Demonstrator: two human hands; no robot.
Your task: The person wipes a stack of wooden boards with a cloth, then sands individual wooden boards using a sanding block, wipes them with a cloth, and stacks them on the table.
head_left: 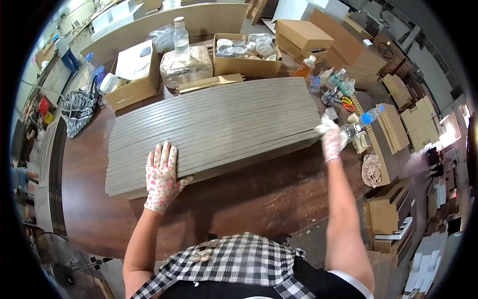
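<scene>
A block of grey wood-grain boards [219,124], packed side by side with their long edges up, lies on a brown table [279,184] in front of me. My left hand [162,179], in a white glove with pink dots, rests flat on the near left part of the boards, fingers stretched out. At their right end is my right hand [332,142], gloved too and closed on a white cloth [326,124]. The cloth touches the boards' end corner; its lower part is hidden by the hand.
Behind the boards stand a carton with papers [134,70], a plastic-wrapped package [186,67] topped by a clear bottle [180,37], and a carton of small containers [247,55]. Scissors [347,103], bottles and a crumpled rag [371,170] lie along the right. A person [64,52] stands far left.
</scene>
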